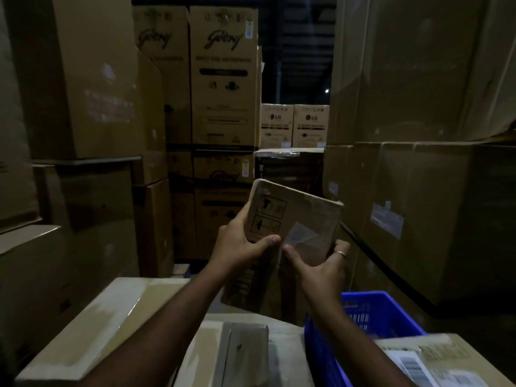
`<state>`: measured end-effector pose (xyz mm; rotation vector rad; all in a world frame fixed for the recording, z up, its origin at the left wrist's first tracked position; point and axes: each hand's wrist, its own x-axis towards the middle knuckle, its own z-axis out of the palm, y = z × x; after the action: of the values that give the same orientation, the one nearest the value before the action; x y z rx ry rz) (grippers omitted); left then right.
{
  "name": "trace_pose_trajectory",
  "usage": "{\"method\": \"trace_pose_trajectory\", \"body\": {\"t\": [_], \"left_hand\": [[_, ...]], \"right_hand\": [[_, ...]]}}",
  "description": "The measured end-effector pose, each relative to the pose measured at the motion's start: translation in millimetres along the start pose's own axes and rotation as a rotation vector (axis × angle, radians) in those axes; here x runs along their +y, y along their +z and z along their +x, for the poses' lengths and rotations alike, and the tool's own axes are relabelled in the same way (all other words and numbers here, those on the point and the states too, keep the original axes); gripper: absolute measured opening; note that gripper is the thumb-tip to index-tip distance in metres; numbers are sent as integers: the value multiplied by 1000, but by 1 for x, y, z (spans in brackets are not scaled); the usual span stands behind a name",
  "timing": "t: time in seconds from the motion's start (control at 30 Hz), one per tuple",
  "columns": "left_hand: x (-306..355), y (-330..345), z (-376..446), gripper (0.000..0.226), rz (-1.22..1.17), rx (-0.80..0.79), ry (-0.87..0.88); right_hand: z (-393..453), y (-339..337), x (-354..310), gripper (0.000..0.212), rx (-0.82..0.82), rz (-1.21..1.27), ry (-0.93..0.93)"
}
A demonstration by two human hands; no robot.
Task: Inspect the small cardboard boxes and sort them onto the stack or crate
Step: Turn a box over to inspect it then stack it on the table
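The small cardboard box is flat, brown and rectangular, with rounded, worn corners. Its facing side carries 2 framed handling symbols near the left edge and a pale, shiny label or tape patch near the centre. The box is held in the air, tilted, with its upper right corner raised.

The left hand grips the left edge of the box, thumb pressed on the front face, fingers behind it. The right hand supports the lower right part, thumb on the front near the label; 1 finger wears a ring.

Below the right hand stands a blue plastic crate with slotted walls. A labelled carton lies over its near right corner. Below the left hand lies a stack of flat cartons, with a grey taped parcel resting on the nearest one.

Beyond the hands, tall printed cartons close off the aisle. Large cartons to the right and stacked cartons to the left leave a narrow working space.
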<state>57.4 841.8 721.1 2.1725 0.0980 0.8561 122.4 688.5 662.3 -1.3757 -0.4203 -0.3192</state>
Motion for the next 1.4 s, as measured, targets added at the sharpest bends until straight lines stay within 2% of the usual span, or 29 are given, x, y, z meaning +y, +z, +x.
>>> {"method": "trace_pose_trajectory", "body": {"t": [0.13,0.23,0.33,0.37,0.5,0.6,0.73,0.83,0.9,0.97,1.0,1.03,1.1,1.13,1.2,1.27,1.3,1.4], "left_hand": [[-10,2,-6,107,316,-96,92],[-32,16,-30,103,578,-245,106],[-68,31,-59,103,731,-443,108],[-83,33,-67,102,773,-502,98],[-121,35,-98,102,851,-689,69],[-132,39,-119,104,932,-780,80],[-139,50,-143,105,1019,-831,118],[-150,45,-147,101,986,-821,146],[-148,33,-142,89,830,-804,106],[-145,10,-129,73,567,-664,-70],[-149,-4,-120,67,480,-548,-169],[-158,-20,-110,62,473,-405,-227],[-193,-56,-96,62,663,-153,-337],[-215,-76,-94,66,763,-50,-456],[-254,-111,-96,78,845,104,-803],[-290,-142,-106,91,813,161,-1108],[-303,-154,-110,97,786,145,-1187],[-324,-170,-114,103,759,61,-1207]], "right_hand": [[-29,9,37,88,19,228,300],[-68,22,81,93,90,424,558],[-114,30,118,89,86,560,811],[-128,32,128,87,83,580,898],[-172,41,154,49,50,616,1218],[-194,46,165,26,19,506,1351],[-201,33,186,26,-88,153,1466],[-192,0,192,33,-209,-158,1370],[-174,-25,193,33,-68,-429,1241],[-152,-42,191,21,89,-399,1196],[-139,-44,191,18,107,-318,1154],[-124,-42,192,19,68,-257,1097],[-98,-29,190,24,-113,-198,968],[-89,-21,188,29,-199,-182,915],[-74,-5,179,43,-349,-157,875],[-68,6,166,49,-449,-85,894],[-67,10,162,52,-481,-50,898],[-69,20,160,59,-521,-63,865]]}}
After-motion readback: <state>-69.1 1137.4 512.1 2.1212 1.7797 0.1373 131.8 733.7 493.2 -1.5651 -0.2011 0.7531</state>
